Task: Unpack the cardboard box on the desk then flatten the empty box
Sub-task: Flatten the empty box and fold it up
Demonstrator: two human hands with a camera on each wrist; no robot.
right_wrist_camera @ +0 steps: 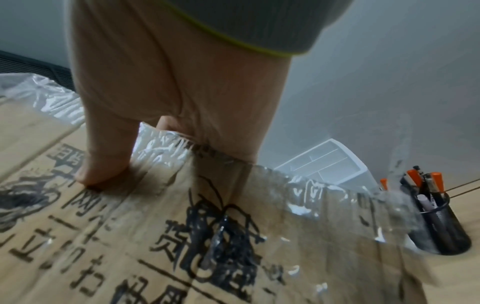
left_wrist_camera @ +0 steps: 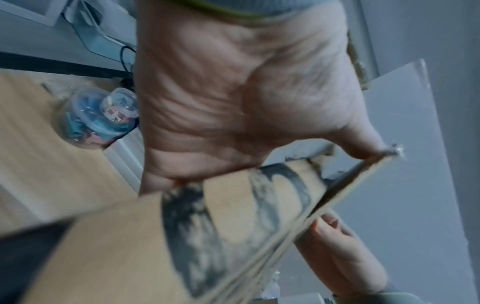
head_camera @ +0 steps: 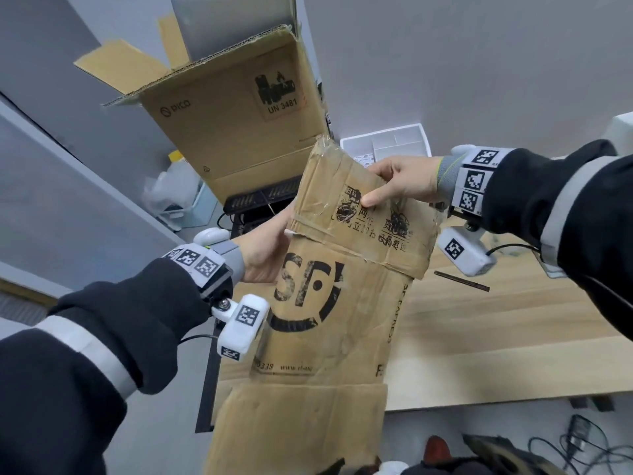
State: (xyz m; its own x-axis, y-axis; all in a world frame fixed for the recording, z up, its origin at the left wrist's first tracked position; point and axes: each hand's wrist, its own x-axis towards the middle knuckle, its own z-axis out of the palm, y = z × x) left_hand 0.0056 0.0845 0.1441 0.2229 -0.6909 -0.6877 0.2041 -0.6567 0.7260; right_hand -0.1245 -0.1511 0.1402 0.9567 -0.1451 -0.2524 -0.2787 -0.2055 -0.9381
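Desk (head_camera: 496, 323): light wood top, right half of the head view, its near edge running left to right below my right arm. Large open carton (head_camera: 236, 125) with PICO and UN 3481 print, far left, flaps up, standing behind the box I hold.

Flattened SF box (head_camera: 329, 303): collapsed flat, held upright in the air between my hands, over the desk's left end, lower flaps hanging down toward me. Black SF logo faces me, printed characters on the upper flap, clear tape crinkled along the top edge.

My left hand (head_camera: 263, 252) has the box's left edge near the fold line, thumb on the printed side; the left wrist view shows the fingers (left_wrist_camera: 342, 246) curled round behind the edge, so it's clamped firmly. My right hand (head_camera: 400, 180) pinches the upper flap at the far right, thumb pressed flat on the print, fingers wrapped over the taped edge behind.

White divided tray (head_camera: 394, 142): on the desk just behind the box's top, right of the carton. Clear jar (left_wrist_camera: 101, 117) with blue bits inside, lying on the desk, seen only from the left wrist. Black mesh pen cup (right_wrist_camera: 439, 222) with orange-capped pens, on the desk right of the box. Thin dark stick (head_camera: 462, 281) lying on the desk just right of the box.
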